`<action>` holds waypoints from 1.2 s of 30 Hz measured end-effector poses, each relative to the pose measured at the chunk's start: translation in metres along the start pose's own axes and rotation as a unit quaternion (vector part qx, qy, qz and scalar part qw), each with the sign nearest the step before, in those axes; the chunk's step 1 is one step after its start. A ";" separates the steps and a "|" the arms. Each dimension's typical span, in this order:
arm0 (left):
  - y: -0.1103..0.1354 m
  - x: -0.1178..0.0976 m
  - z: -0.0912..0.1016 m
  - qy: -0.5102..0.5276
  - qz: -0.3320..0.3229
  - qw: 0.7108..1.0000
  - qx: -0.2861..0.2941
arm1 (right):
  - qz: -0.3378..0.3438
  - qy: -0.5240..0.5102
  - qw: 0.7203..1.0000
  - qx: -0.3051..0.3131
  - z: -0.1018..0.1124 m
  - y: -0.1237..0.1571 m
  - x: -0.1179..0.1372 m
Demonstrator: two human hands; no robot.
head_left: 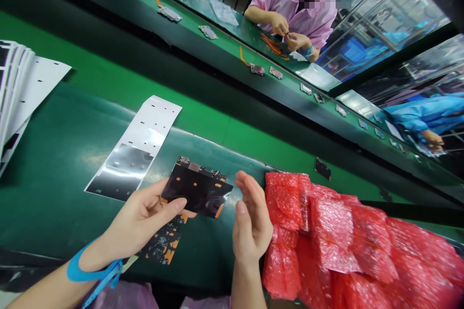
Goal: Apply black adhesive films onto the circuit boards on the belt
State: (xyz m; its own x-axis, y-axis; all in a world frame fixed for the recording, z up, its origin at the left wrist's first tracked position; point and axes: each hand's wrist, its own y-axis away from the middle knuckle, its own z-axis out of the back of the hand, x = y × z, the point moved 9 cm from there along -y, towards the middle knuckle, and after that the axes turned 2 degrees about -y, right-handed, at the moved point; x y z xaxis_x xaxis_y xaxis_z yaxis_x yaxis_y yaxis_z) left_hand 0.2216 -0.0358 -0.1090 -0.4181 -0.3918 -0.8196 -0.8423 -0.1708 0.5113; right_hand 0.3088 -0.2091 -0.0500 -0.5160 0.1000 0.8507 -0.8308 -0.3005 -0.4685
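My left hand, with a blue strap at its wrist, grips a circuit board by its left end, thumb on top. A black film covers most of the board's face, and components show along its far edge. Just right of the board my right hand is raised with its fingers apart, touching nothing that I can see. Another circuit board lies on the mat below my left hand, partly hidden by it. Beyond that hand lies a white backing sheet with a black film piece on its near half.
Red bubble-wrap packs are heaped at the right. A stack of white sheets lies at the far left. One dark board rests on the green belt. Across the raised rail, small modules line another belt before a co-worker in pink.
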 end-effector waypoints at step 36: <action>0.021 -0.021 -0.002 -0.318 -0.380 0.864 -0.097 | -0.063 0.036 0.983 -0.166 -0.009 0.010 0.015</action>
State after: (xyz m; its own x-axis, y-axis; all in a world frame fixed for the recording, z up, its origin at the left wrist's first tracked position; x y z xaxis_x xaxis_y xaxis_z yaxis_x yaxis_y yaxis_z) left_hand 0.2131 -0.0332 -0.0806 0.0756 0.4638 -0.8827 -0.9088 -0.3323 -0.2524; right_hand 0.2908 -0.2025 -0.0440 -0.4083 0.1866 0.8936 -0.9051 0.0444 -0.4228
